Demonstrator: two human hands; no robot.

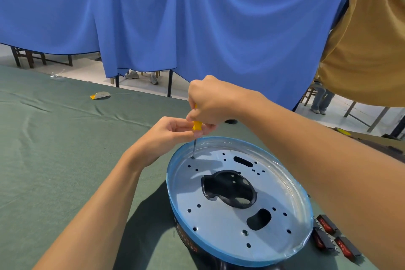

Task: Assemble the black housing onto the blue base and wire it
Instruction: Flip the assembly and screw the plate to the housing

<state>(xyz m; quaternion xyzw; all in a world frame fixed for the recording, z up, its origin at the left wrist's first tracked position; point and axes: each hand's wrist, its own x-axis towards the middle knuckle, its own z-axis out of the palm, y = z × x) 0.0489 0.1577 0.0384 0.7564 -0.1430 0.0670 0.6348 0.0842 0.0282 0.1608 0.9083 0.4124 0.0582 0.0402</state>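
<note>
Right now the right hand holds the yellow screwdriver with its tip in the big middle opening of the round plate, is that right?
Not quite. The head view shows the right hand holding the yellow screwdriver, but its tip is at a small hole near the far rim of the round plate, not in the big middle opening.

Single view, from the camera I am wearing on my head: it is looking forward and down along my forearms, sitting close above my left hand, my right hand and the round base, while taking in the green table and blue curtain beyond.
</note>
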